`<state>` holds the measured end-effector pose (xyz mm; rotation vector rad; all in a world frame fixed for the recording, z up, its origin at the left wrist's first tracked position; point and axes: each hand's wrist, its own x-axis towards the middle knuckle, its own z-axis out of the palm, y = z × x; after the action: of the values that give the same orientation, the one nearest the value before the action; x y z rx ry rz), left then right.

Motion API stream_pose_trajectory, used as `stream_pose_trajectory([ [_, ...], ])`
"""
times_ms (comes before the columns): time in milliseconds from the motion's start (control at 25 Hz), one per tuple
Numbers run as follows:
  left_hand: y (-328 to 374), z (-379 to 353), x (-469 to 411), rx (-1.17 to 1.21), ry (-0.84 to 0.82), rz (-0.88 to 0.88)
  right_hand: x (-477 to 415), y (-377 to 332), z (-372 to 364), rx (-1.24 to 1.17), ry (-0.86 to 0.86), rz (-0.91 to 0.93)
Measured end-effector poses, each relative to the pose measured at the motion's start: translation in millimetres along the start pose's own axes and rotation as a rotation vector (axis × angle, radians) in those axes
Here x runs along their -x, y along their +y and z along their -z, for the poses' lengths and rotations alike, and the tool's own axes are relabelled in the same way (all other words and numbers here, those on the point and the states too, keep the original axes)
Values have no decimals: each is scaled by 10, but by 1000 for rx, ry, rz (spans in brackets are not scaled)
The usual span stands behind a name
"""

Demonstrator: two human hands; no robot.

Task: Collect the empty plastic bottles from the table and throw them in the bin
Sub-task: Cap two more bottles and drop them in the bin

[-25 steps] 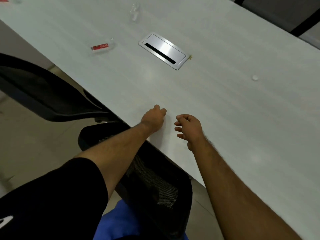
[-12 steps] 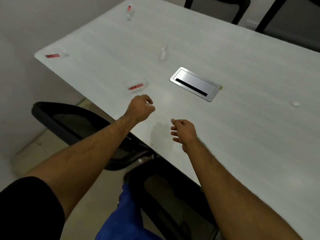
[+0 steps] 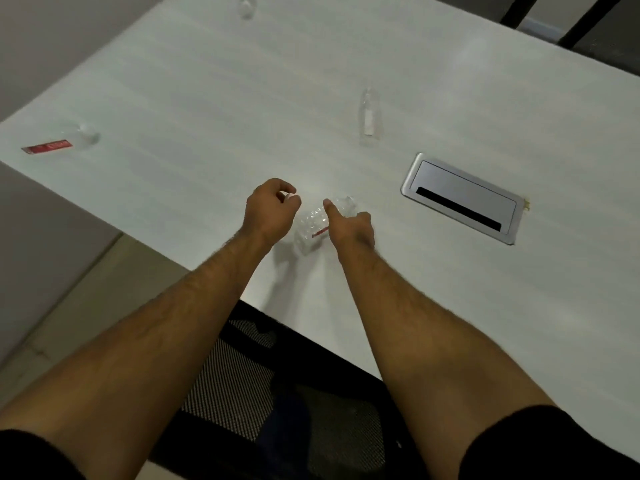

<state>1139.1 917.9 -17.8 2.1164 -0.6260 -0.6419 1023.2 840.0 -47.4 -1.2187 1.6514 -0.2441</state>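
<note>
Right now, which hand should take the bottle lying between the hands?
Right. The right hand already lies on the bottle, fingers over it. The left hand is curled beside it, seemingly pinching something small and white.

A clear bottle (image 3: 313,225) on the desk (image 3: 194,109) is partly hidden behind the right hand (image 3: 349,228), whose fingers, apart from one, cannot be seen. A second bottle (image 3: 246,6) is cut off by the top edge, while the red label on a third bottle (image 3: 60,143) at far left is too blurred to read. The curled left hand (image 3: 270,211) pinches something small and white, too small to identify.
</note>
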Motion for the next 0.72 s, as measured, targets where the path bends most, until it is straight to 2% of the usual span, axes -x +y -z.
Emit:
stream_pose_trajectory([
  [120,-85,91,-190,44,-60,27,-24,-120,-184,119,33,51],
  [280,-121,243,-214,181,-110,91,67,49,-249,71,-8,157],
  [440,-37,373,169,317,-194,148,445,325,40,-24,-85,302],
  [560,77,466,577,357,-202,118,854,460,237,-69,-224,286],
  [720,254,655,1191,348,-156,60,1448,632,527,13,-186,364],
])
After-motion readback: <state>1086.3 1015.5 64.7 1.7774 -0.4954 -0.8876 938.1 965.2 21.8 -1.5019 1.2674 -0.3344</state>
